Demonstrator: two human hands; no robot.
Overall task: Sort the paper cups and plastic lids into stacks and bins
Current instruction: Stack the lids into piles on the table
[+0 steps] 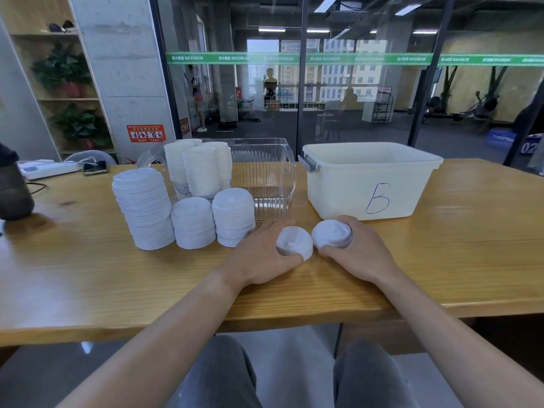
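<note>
Left hand (265, 256) grips a white lid (295, 244), right hand (357, 254) grips another lid (332, 233) (both near the worktop (88, 275)), before bin B (371, 184)

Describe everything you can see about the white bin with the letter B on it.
The white bin is a rectangular tub of milky, slightly translucent plastic with a rolled rim and no lid on. A large letter B is handwritten in blue on its near wall. A grey latch handle sits on its left end. It stands upright on the wooden table, right of the clear bin, with a gap between them. Its inside is hidden from this angle. The right hand lies just in front of it, apparently not touching.
</note>
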